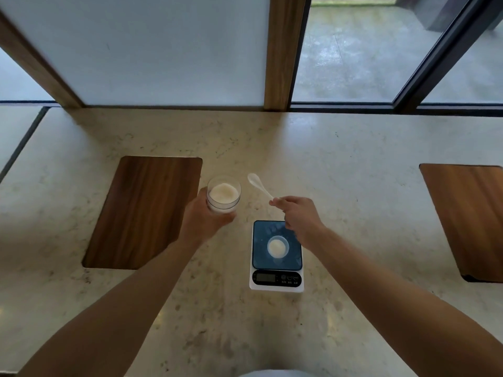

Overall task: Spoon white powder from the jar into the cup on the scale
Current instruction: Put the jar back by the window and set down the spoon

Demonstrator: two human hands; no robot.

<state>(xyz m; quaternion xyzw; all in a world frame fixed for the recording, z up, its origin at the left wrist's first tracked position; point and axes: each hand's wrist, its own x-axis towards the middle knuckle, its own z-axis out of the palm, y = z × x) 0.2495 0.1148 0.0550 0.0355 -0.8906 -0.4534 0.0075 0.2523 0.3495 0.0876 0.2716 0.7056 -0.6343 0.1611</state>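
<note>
The fingers (215, 213) of the left hand (202, 217) are wrapped around a clear jar (223, 194), gripping it from the near side and underneath; whether the jar rests on the surface (353, 202) or is lifted just off it cannot be told. The jar is open at the top and holds white powder (223, 193) that fills most of it. The right hand (298, 213) has its fingertips pinched shut on the handle end of a white spoon (260, 185), whose bowl points away and to the left, near the jar but apart from it. The spoon bowl looks empty, though it is too small to be sure.

Just below the right hand sits a small scale (276, 257) with a dark blue platform and a black display strip on its near edge. A small cup (277, 247) stands in the middle of the platform with white powder already in it. The right wrist overlaps the scale's far right corner. A brown wooden board (141, 210) lies left of the jar, and another (468, 219) lies well to the right.
</note>
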